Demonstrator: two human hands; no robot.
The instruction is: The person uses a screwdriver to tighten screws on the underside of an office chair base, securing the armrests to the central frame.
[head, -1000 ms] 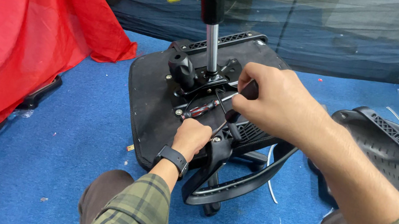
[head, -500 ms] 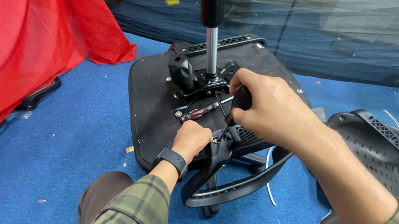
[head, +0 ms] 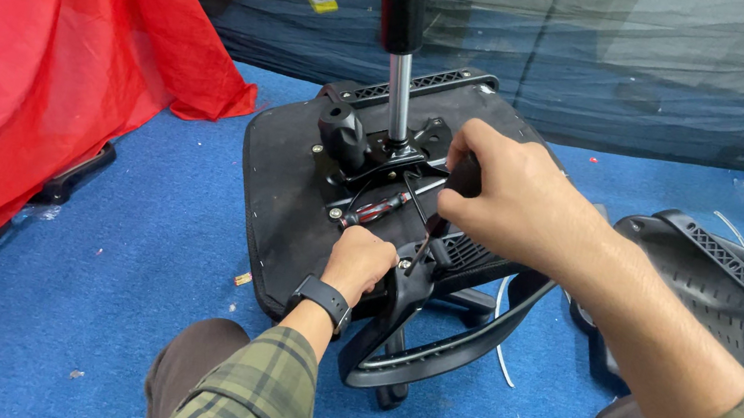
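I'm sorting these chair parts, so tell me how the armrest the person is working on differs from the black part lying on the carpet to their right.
The armrest stands against the upturned seat, steadied by the left hand; the loose part lies flat on the blue carpet, untouched. The armrest is an open curved loop; the loose part is a broader panel with a ridged bar. Both are black plastic.

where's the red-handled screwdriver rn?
Head view, centre: the red-handled screwdriver lies on the upturned seat base, just above the left hand and left of the right hand.

Bystanders on the blue carpet floor (head: 84, 294)

A red cloth sheet (head: 28, 79) drapes at the carpet's left; a black ribbed plastic chair part (head: 723, 291) lies at its right, dark netting (head: 609, 68) behind.
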